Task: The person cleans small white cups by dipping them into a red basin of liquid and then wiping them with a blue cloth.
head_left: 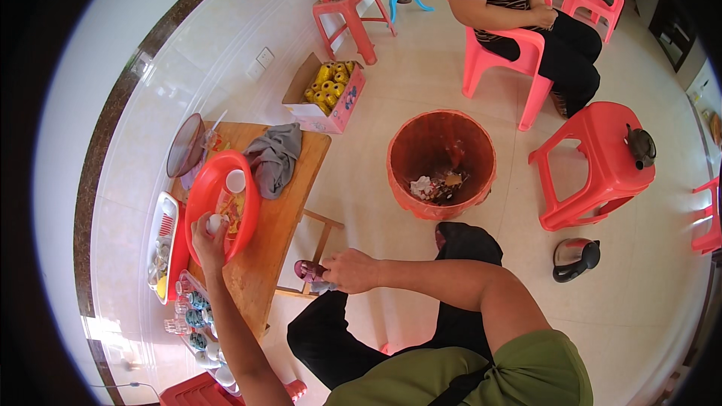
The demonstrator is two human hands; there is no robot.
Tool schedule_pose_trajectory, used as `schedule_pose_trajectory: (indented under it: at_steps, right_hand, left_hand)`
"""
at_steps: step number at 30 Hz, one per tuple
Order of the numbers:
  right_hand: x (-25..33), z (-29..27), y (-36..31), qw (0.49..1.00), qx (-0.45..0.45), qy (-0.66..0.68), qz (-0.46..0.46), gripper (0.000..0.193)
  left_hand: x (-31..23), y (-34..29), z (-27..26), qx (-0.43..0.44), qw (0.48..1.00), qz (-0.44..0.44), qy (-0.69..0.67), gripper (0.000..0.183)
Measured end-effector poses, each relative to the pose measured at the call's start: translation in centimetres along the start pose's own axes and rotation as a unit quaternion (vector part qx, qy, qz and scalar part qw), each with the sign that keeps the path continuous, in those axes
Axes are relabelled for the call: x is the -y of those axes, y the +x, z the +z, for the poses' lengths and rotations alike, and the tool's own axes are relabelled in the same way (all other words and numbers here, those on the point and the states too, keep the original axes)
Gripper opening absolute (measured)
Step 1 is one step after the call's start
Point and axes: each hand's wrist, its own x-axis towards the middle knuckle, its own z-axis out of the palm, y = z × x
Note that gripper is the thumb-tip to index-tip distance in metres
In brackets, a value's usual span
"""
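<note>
Head view: your left hand is pinching a small white object over the near end of the red basin. Right of the basin, your right hand is curling by something grey, possibly gripping it, I can't tell. A white cup is sitting inside the basin.

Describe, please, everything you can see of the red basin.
The basin is red, glossy and plastic-looking, rounded, with a wide rim. It stands open side up on the table, a grey cloth beside its right rim. Inside show a white cup and unclear yellow-orange matter. The left hand, gripping a white object, is over its near side; whether they touch is unclear.
</note>
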Motion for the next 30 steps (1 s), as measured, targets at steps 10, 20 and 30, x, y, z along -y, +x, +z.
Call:
schedule_pose_trajectory:
  at_steps: [10, 20, 30]
  right_hand:
    - [0.07, -0.27, 0.02, 1.000, 0.013, -0.003, 0.009, 0.022]
    - [-0.02, -0.05, -0.11, 1.000, 0.015, -0.014, 0.005, 0.023]
    - [-0.09, 0.17, -0.07, 0.999, 0.028, -0.019, 0.009, 0.021]
  left_hand:
    - [0.04, -0.02, -0.02, 0.001, 1.000, -0.003, 0.010, 0.041]
    - [0.27, -0.04, 0.12, 0.003, 1.000, -0.008, 0.015, 0.040]
    - [0.18, -0.08, 0.01, 0.004, 1.000, -0.008, 0.022, 0.041]
